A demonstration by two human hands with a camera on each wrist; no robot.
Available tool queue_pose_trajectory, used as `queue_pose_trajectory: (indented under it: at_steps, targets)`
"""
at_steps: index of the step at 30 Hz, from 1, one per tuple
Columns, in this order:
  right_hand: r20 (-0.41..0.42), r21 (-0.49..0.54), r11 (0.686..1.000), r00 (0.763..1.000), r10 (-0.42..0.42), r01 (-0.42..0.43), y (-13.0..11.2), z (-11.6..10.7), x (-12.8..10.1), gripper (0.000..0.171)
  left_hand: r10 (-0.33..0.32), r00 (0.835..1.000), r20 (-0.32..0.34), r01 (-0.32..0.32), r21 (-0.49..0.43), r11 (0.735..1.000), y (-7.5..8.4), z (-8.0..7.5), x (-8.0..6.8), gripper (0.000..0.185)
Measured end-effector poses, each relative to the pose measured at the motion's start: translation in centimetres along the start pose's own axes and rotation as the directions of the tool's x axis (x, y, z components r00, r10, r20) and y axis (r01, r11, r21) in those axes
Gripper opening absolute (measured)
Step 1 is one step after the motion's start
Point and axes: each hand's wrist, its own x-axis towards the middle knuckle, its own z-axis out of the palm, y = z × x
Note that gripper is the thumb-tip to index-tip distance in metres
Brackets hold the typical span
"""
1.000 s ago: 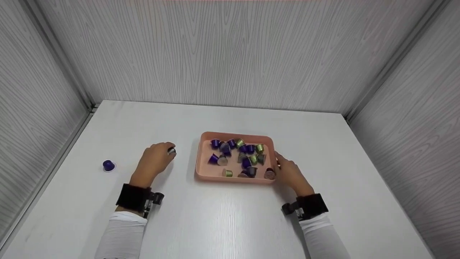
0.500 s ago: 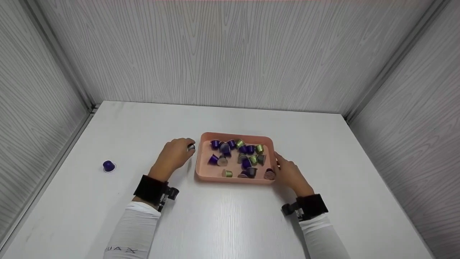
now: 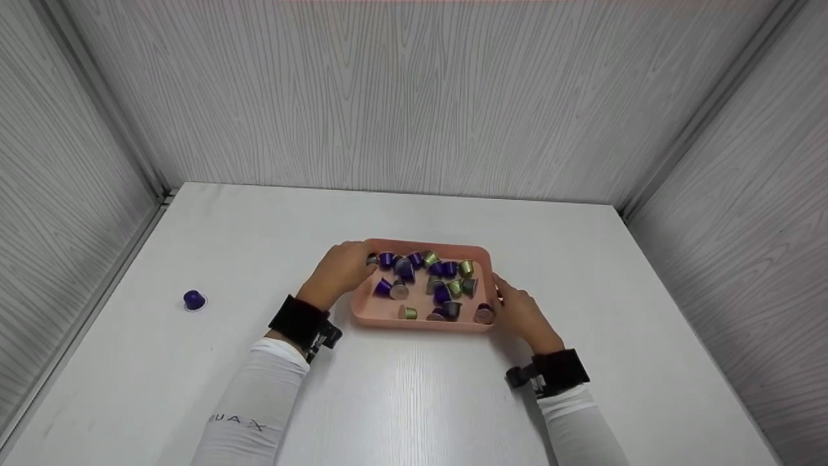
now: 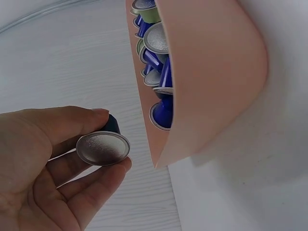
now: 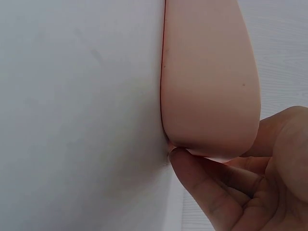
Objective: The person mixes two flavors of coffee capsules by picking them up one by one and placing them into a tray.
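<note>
My left hand (image 3: 343,268) pinches a dark coffee capsule (image 4: 103,147) between thumb and fingertips, its silvery foil lid facing the camera in the left wrist view. In the head view that hand overlaps the back left corner of a pink tray (image 3: 427,325). Several purple, green and grey coffee capsules (image 3: 442,296) lie scattered inside the tray. At the opposite end, my right hand (image 3: 521,314) holds the tray's right side, with bent fingers (image 5: 197,180) at its lower edge in the right wrist view.
A single purple capsule (image 3: 193,299) sits on the white table (image 3: 414,401), well to the left of the tray. Grey wood-grain panels (image 3: 401,97) enclose the table at the back and both sides.
My left hand has travelled right with its capsule, from the bare table to the tray's left rim. The right hand stays at the tray's right end.
</note>
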Motion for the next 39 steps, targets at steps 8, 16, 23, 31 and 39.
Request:
queue_pose_trajectory:
  at_steps: [8,16,23,31,39]
  targets:
    - [0.008,0.002,1.0,1.0,0.025,-0.025,-0.2,-0.1,0.0,0.051,0.004,0.992,0.127,-0.005,0.011,1.0,0.5,0.3,2.2,0.032]
    - [0.006,0.002,0.999,0.999,0.032,-0.032,-0.3,-0.1,-0.1,0.051,-0.013,0.987,0.16,0.003,0.06,0.998,0.6,1.1,3.4,0.02]
    - [0.01,-0.007,1.0,1.0,0.025,-0.025,-0.4,0.0,-0.1,0.051,-0.068,0.98,0.189,0.048,0.105,0.993,0.6,1.7,3.6,0.011]
    - [0.021,-0.002,0.999,0.999,0.043,-0.043,-0.4,0.1,0.0,0.051,-0.025,0.983,0.179,0.003,0.119,0.993,0.1,1.7,3.5,0.014]
    - [0.035,0.008,0.998,0.997,0.064,-0.064,-0.5,0.1,0.2,0.052,-0.014,0.976,0.216,0.009,0.025,1.0,-1.0,1.3,3.1,0.014]
